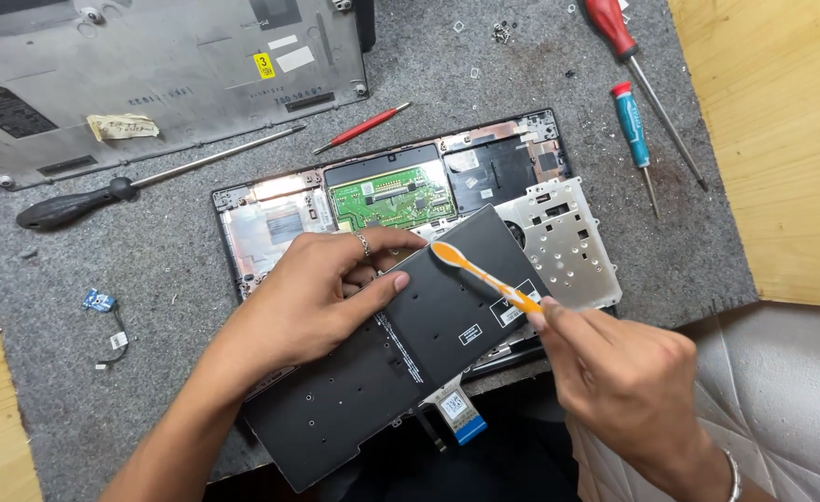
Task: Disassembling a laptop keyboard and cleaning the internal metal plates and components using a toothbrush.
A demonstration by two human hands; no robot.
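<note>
An opened laptop base (270,223) lies on a grey felt mat (140,279), its green circuit board (393,195) exposed. A black keyboard panel (400,353) is tilted up across the base, back side showing, with a ribbon cable (459,415) at its lower edge. My left hand (312,297) grips the panel's upper edge, thumb on its back. My right hand (619,367) pinches an orange plastic pry tool (482,271), whose flat tip rests at the panel's top corner. A perforated metal plate (563,242) shows to the right of the panel.
A grey laptop bottom cover (150,74) lies at the top left. A black-handled screwdriver (85,203), a thin red tool (361,128), a red screwdriver (619,37) and a teal screwdriver (633,130) lie around. Small screws (501,33) and a small blue board with wire (103,307) rest on the mat.
</note>
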